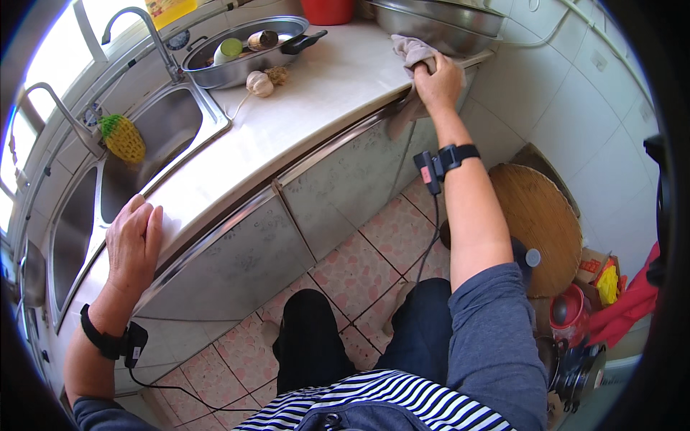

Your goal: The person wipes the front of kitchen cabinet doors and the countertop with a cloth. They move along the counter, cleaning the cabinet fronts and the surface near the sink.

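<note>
My right hand (439,83) grips a bunched greyish-pink cloth (415,51) at the far right part of the white countertop (323,81), beside the stacked metal bowls. A part of the cloth hangs over the counter's front edge. My left hand (135,237), its fingers curled, rests on the counter's edge by the double steel sink (172,116). Whether anything lies under its fingers cannot be seen. Between the hands, a garlic bulb (260,84) with a long stem and dried roots lies on the counter near the sink.
An oval metal pan (232,75) with cut vegetables stands behind the garlic. Large metal bowls (436,27) and a red container (328,11) stand at the back. A yellow-green crocheted scrubber (123,139) hangs by the faucet. A round wooden board (533,226) leans at the right wall.
</note>
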{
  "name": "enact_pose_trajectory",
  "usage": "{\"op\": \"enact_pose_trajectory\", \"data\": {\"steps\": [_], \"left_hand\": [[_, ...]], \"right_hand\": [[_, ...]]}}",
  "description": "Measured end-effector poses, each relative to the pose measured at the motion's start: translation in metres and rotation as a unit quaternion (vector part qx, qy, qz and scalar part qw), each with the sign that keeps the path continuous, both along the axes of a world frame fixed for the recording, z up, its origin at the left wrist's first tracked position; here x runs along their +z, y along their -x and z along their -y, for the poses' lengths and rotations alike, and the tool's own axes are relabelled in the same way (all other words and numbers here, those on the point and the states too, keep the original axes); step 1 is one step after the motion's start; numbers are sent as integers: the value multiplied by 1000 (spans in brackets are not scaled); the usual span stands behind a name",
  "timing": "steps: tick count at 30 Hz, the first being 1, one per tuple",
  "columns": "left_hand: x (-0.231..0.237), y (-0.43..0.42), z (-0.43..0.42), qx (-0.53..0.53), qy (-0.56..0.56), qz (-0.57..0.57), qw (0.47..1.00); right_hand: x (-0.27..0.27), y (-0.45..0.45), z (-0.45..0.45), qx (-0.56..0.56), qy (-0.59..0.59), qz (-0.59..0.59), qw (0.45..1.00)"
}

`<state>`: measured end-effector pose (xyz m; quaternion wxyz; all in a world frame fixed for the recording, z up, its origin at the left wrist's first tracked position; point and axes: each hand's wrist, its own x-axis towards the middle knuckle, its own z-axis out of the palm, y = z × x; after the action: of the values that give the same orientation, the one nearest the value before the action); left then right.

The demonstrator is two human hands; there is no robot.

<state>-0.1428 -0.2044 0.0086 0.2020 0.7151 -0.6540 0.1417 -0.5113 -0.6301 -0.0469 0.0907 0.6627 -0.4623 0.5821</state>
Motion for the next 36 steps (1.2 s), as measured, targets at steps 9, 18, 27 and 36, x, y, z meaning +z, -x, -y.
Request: {"op": "enact_pose_trajectory", "data": {"steps": [9, 18, 27, 36], "left_hand": [[-2, -1, 1, 8, 0, 18, 1000], [0, -1, 1, 12, -15, 22, 1000], [1, 1, 0, 20, -19, 31, 999], [0, 2, 0, 34, -13, 40, 999]], "right_hand": [[-67, -83, -141, 187, 92, 140, 968], [-84, -97, -215, 288, 43, 66, 955], [-94, -24, -67, 163, -4, 210, 964], [-160, -57, -30, 258, -112, 269, 921]]}}
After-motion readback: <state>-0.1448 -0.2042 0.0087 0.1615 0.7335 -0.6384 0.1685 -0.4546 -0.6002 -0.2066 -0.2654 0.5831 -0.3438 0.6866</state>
